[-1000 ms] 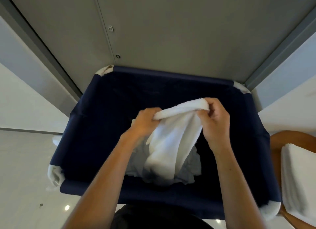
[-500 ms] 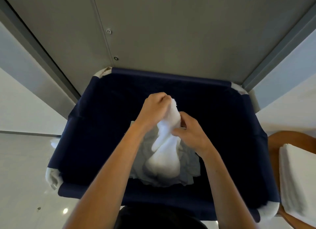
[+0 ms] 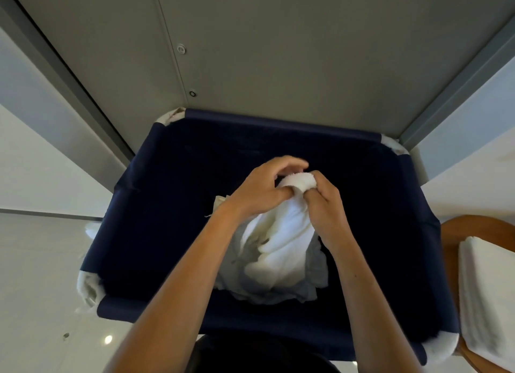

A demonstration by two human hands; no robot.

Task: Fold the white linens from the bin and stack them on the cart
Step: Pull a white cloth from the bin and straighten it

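- Navy bin holds crumpled linens.
- Left hand, right hand over bin: fingers curled, gripping towel top.
- Folded stack on cart, right of bin.

It looks like a hotel laundry area: a navy fabric laundry bin stands on a glossy floor beside folded white towels on a wooden cart.
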